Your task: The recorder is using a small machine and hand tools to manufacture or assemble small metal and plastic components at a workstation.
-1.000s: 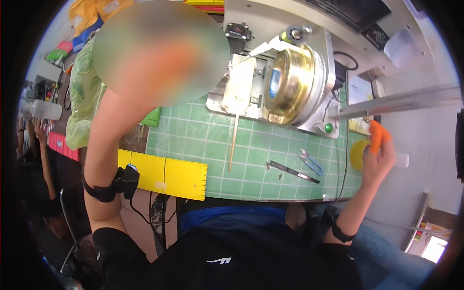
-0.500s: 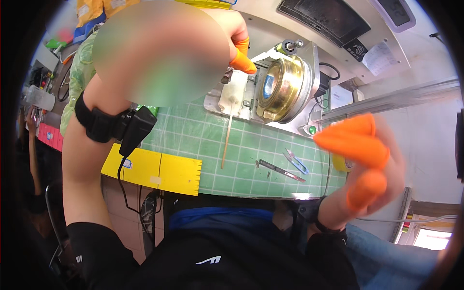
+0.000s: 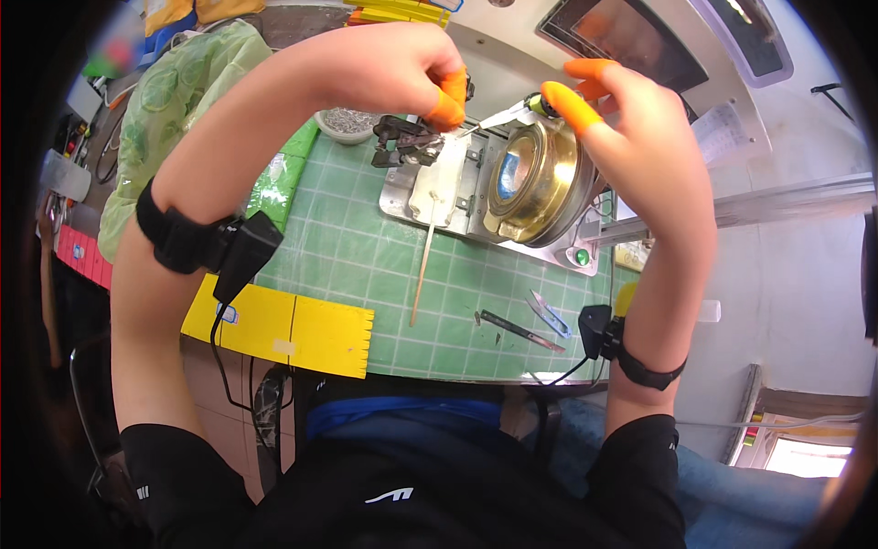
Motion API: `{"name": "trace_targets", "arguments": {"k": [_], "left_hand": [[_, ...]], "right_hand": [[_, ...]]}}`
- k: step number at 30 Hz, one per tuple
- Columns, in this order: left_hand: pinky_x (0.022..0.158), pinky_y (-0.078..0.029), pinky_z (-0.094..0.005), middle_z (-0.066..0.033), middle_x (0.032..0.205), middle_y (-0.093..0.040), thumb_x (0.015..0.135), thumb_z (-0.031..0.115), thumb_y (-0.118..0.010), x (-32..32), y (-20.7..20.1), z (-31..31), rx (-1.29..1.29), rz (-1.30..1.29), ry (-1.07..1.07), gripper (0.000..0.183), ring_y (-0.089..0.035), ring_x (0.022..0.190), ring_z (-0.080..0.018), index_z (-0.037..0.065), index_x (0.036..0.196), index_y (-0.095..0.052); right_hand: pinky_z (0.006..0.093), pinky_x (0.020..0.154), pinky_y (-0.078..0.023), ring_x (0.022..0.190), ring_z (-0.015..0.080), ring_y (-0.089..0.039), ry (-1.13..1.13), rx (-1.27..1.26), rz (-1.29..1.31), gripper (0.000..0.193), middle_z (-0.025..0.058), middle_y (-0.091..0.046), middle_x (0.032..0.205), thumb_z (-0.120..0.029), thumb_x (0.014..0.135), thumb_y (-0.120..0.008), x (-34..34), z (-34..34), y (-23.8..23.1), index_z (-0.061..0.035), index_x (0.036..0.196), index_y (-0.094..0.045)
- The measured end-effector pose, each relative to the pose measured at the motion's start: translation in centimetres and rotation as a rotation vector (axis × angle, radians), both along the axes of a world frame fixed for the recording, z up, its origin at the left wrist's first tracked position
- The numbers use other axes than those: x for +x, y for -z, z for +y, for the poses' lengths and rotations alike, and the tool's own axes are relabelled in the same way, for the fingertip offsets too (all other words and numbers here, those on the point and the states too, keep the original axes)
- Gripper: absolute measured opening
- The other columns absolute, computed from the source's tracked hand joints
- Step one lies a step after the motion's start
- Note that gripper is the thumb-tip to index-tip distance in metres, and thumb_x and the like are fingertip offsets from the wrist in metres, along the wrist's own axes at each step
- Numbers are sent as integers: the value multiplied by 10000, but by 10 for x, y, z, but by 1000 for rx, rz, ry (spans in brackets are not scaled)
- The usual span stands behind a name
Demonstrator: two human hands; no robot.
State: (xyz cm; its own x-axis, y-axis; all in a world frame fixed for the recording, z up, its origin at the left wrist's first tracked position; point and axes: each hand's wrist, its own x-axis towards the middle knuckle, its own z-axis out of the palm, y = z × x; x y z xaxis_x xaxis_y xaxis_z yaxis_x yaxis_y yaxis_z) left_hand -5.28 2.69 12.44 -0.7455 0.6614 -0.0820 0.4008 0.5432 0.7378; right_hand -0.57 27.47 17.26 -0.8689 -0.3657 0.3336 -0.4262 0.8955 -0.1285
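My left hand [image 3: 412,82], with orange finger cots, reaches over the far side of a metal fixture. Its thumb and finger are pinched together beside a black clamp [image 3: 407,142]; what lies between them is hidden. Below it is a white pad [image 3: 439,188] with a thin wooden stick [image 3: 422,274] extending toward me. My right hand [image 3: 640,128], also in orange cots, is above a brass-coloured round drum [image 3: 553,183]. Its fingers are spread from the thumb, whose tip overlaps the end of a white-tipped, yellow-green and black piece [image 3: 503,117] pointing left.
A craft knife [image 3: 521,330] and small blue-handled snips [image 3: 550,316] lie on the green gridded mat [image 3: 384,247]. Yellow card [image 3: 274,329] sits at the near left edge. A bowl of small metal pieces [image 3: 346,123] stands beyond the left forearm; a dark screen [image 3: 631,46] is at the back.
My right hand has swung from the near right up to the fixture. The left hand stays near the clamp, which now shows more fully.
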Motion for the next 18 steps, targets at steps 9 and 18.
{"name": "trace_targets", "arguments": {"k": [9,18], "left_hand": [[757,-429,-414,-121,949,-537,805,-15,-643,63,3,29,-60,984,-57,133,-548,888,-331,6,918,-577],[771,-458,-433,-142,950,-542,911,-7,-575,94,23,5,103,554,-58,121,-567,884,-337,10,1026,-543]], "right_hand": [[417,768,-543,850,326,-660,-187,189,117,134,108,-711,842,-134,805,-763,-20,-1,9,-38,879,-705],[332,849,-521,893,248,-686,-380,-135,250,225,127,-749,1006,-35,831,-755,29,-12,1,-19,1056,-749]]}}
